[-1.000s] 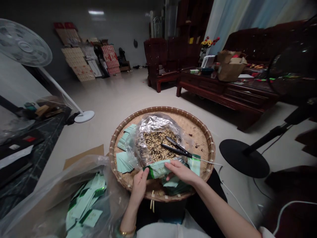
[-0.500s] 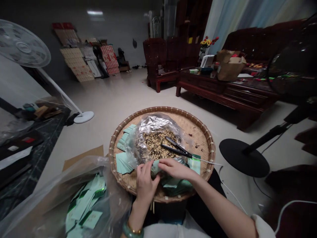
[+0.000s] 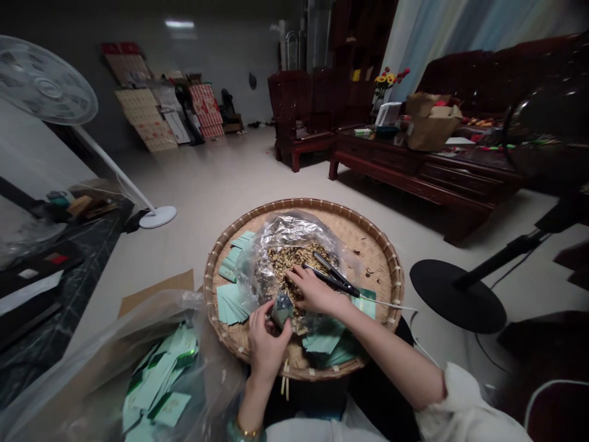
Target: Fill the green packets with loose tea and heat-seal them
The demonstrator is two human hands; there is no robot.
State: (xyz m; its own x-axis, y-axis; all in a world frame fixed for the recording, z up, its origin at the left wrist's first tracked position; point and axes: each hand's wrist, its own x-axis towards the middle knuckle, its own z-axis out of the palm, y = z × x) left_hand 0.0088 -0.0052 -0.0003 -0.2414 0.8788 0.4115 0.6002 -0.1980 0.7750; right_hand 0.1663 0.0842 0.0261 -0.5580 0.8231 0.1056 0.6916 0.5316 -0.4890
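Observation:
My left hand [image 3: 267, 344] pinches a small pale-green sachet [image 3: 281, 309], held upright with its mouth spread apart. Over the loose dried tea-like mix [image 3: 281, 263], my right hand [image 3: 317, 293] stretches its fingers into the heap; the fingertips are partly hidden. That mix lies in a crinkled clear plastic bag [image 3: 294, 224] on a round woven bamboo tray [image 3: 375, 248]. A black hair straightener [image 3: 338, 281] rests on the mix just beyond my right hand, its white cord trailing right. Flat green sachets [image 3: 230, 304] fan out at the tray's left, and more green sachets [image 3: 327, 341] lie under my right forearm.
A large clear bag [image 3: 92, 344] of green sachets [image 3: 161, 380] stands at my left, by a cardboard piece [image 3: 159, 291]. A white fan [image 3: 159, 216] stands to the left, a black fan base [image 3: 455, 294] to the right. Beyond is a dark wooden table [image 3: 414, 169].
My right hand has left the sachet and moved up and forward into the dried mix. The left hand keeps the sachet, whose mouth is now spread apart.

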